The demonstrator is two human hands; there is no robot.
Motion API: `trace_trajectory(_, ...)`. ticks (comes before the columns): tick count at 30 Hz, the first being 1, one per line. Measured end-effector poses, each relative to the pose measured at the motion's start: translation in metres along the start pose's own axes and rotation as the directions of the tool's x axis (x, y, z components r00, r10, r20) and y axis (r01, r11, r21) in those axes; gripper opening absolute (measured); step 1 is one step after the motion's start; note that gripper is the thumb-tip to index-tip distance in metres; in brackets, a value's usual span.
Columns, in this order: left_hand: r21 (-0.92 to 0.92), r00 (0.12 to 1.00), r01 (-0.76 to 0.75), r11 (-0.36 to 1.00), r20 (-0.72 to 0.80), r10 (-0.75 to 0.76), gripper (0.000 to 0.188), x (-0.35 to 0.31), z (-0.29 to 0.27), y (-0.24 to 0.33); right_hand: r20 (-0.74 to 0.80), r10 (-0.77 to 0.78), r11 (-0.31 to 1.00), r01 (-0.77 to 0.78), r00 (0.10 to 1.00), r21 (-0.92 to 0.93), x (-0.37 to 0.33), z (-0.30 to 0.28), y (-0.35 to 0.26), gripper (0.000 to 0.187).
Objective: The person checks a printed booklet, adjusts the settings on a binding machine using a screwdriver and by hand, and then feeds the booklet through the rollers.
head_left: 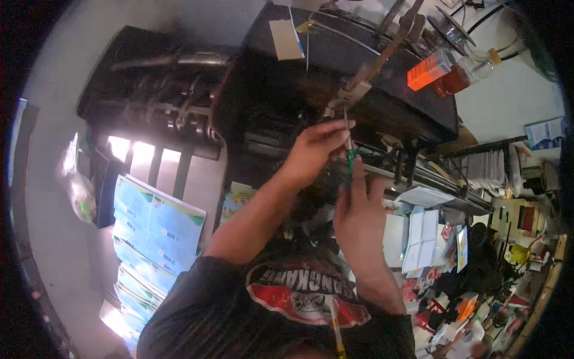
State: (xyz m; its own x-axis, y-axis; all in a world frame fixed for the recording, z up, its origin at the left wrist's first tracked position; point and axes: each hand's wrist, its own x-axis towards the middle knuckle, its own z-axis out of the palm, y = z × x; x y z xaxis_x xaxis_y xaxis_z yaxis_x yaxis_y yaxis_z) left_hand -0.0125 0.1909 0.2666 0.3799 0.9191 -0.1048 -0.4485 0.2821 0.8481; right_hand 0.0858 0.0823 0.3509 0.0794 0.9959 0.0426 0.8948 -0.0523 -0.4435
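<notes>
A screwdriver [351, 157] with a green handle stands roughly upright in the picture, its thin metal shaft pointing at a metal fitting [354, 91] on a dark machine [269, 90]. Thumb and fingers of my left hand [315, 149] close around the shaft. Just below, my right hand [362, 221] has its fingertips on the green handle, with the back of the hand toward me. The screwdriver's tip appears to meet the fitting, but exact contact is too small to make out. A rusty brown rod [391, 48] rises from the fitting toward the upper right.
On the machine's top lie an orange box [429, 69], a bottle of reddish-brown liquid [466, 75] and a cardboard piece [286, 40]. Stacked printed sheets [156, 224] fill the left side. Cluttered papers [442, 311] cover the lower right. A plastic bag [76, 185] sits far left.
</notes>
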Motion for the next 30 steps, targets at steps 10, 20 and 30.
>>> trace_trajectory(10,0.261,0.997,0.052,0.964,-0.069,-0.036,0.031,-0.005,0.004,0.026,0.092,0.176,0.658,-0.187,0.98,0.729,0.021,0.023,0.012,0.043)
trace_trajectory(20,0.592,0.998,-0.061,0.804,0.024,0.058,0.041,-0.022,0.004,0.041,0.148,0.088,0.84,-0.153,0.985,0.521,0.027,-0.031,0.066,0.04)
trace_trajectory(30,0.576,0.978,-0.022,0.817,-0.158,0.138,0.031,-0.1,-0.014,0.003,-0.125,-0.6,0.799,0.587,0.79,-0.129,0.209,-0.047,0.044,0.031)
